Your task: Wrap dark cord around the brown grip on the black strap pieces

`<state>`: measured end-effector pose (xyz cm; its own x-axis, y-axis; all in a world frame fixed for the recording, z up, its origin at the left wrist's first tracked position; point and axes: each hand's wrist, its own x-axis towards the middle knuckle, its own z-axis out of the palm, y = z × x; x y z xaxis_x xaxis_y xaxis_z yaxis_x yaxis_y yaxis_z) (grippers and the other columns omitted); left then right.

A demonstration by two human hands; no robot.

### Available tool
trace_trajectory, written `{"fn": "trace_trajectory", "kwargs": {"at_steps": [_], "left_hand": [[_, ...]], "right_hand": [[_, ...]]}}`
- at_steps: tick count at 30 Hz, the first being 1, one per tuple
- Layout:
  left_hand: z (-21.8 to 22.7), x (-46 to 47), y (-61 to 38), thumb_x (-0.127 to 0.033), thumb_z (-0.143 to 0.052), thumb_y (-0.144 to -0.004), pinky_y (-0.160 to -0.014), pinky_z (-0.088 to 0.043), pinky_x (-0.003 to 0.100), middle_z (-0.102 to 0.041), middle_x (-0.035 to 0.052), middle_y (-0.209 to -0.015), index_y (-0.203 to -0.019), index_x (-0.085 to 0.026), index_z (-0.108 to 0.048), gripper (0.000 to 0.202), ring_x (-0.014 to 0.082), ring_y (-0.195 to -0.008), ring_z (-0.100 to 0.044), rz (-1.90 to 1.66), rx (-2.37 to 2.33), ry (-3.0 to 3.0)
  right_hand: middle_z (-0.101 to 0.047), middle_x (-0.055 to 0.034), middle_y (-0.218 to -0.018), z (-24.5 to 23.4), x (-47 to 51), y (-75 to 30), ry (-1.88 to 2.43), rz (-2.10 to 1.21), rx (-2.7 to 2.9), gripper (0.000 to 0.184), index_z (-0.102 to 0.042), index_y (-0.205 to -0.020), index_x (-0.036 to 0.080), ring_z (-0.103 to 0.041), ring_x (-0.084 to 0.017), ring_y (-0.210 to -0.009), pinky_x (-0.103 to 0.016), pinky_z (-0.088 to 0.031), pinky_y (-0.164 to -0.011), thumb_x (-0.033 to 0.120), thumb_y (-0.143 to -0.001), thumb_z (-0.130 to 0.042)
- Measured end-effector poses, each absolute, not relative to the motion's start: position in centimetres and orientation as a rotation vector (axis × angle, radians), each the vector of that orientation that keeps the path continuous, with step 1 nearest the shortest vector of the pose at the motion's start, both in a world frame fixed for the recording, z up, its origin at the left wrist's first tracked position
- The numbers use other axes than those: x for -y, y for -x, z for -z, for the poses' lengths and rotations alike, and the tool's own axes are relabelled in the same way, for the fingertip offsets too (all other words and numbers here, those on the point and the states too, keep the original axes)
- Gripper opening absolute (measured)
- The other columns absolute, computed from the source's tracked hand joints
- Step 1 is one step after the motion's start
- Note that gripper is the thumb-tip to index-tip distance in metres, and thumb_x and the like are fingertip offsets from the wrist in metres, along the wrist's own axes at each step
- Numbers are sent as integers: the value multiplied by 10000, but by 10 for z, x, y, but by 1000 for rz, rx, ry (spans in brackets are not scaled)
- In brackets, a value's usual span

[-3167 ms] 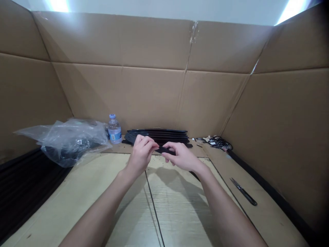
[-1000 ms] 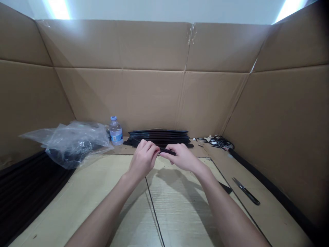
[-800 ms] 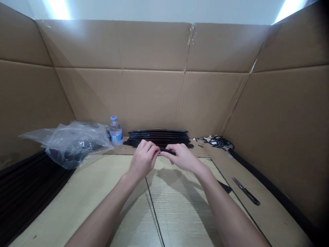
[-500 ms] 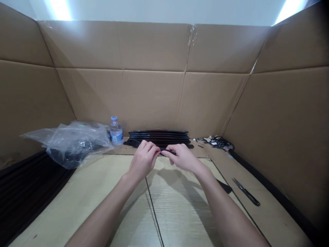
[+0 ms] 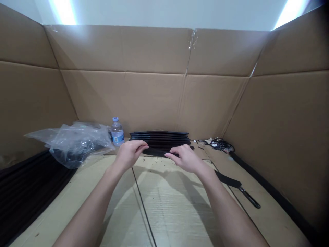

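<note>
Seen from the head: walled in by cardboard walls (image 5: 154,96) behind and on both sides of the stack of black strips (image 5: 159,136). Left a broad bare stretch of table (image 5: 167,206) in front of the stack, crossed only by two forearms. Showed a clear plastic bag (image 5: 74,140) well left of the stack with dark pieces inside, and a capped water bottle (image 5: 117,132) upright just left of it. Showed snips (image 5: 248,198) well to the stack's right front, near the right wall. Held a thin black strip (image 5: 156,152) just in front of the stack, level, long axis running left to right, parallel to the stack. Clamped fingers of the left hand (image 5: 128,154) on its left end and fingers of the right hand (image 5: 187,158) on its right end.
</note>
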<state>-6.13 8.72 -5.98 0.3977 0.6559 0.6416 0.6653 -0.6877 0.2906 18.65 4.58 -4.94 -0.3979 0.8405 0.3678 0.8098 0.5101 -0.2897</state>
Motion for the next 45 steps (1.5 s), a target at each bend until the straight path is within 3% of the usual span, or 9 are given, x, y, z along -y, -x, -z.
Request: {"fn": "trace_trajectory", "kwargs": {"at_steps": [10,15,19,23,26,32,35,38,45], "left_hand": [[71,-102,74,-351,-580,-814,-592,-400,230,-594,1,-680,-744,-157,-595,207,128,-634,-533,1957,1601,2710],[89,-96,52,-358,-587,-796,-627,-423,256,-572,2,-693,-747,-162,-551,206,127,-641,-525,2310,1603,2947],[92,-78,25,-367,-681,-730,-685,-440,279,-629,75,-848,-798,-131,-597,260,146,-730,-575,2112,1777,3494],[89,-68,7,-356,-631,-791,-574,-368,225,-606,43,-855,-940,-143,-586,264,86,-606,-480,2241,1587,3470],[91,-65,0,-366,-471,-896,-581,-350,237,-590,20,-751,-959,-147,-598,260,114,-617,-477,2048,1592,3138],[95,-56,-7,-160,-371,-887,-572,-327,243,-574,-1,-655,-669,-169,-507,257,133,-604,-506,1334,1463,3005],[89,-53,-5,-26,-386,-798,-558,-318,246,-554,1,-652,-717,-168,-526,216,143,-609,-495,1029,1357,2940],[78,-52,2,47,-379,-768,-627,-354,277,-606,49,-778,-860,-163,-592,313,185,-728,-534,685,1191,2787],[59,-51,17,-6,-441,-850,-696,-402,325,-611,82,-796,-802,-145,-602,219,224,-780,-547,473,997,2705]], "right_hand": [[-670,-16,-659,26,-25,-192,1214,-73,2330,338,-707,-810,183,-519,-124,-559,-258,-312,-573,411,-916,-481],[-613,13,-552,26,-25,-188,1201,-143,2254,394,-667,-694,182,-473,-108,-485,-247,-296,-532,405,-931,-446],[-580,18,-507,29,-28,-185,1233,-46,2182,424,-633,-612,179,-448,-102,-469,-252,-293,-557,383,-931,-442],[-607,11,-541,35,-34,-184,1240,-17,2117,396,-636,-636,178,-463,-104,-474,-249,-291,-548,374,-927,-453],[-635,-5,-580,43,-40,-184,1265,-36,2069,389,-651,-683,175,-490,-116,-490,-247,-295,-529,389,-930,-440],[-670,-33,-616,56,-48,-186,1367,23,2061,418,-671,-773,179,-556,-145,-526,-251,-322,-540,438,-942,-390],[-699,-57,-671,61,-47,-185,1486,184,2102,420,-678,-833,196,-611,-178,-596,-265,-327,-563,464,-943,-373],[-714,-74,-722,67,-46,-182,1583,301,2160,434,-672,-846,211,-650,-207,-671,-272,-315,-556,477,-949,-346],[-721,-93,-762,73,-46,-171,1613,236,2311,438,-684,-850,214,-662,-217,-697,-273,-337,-564,481,-950,-350]]}}
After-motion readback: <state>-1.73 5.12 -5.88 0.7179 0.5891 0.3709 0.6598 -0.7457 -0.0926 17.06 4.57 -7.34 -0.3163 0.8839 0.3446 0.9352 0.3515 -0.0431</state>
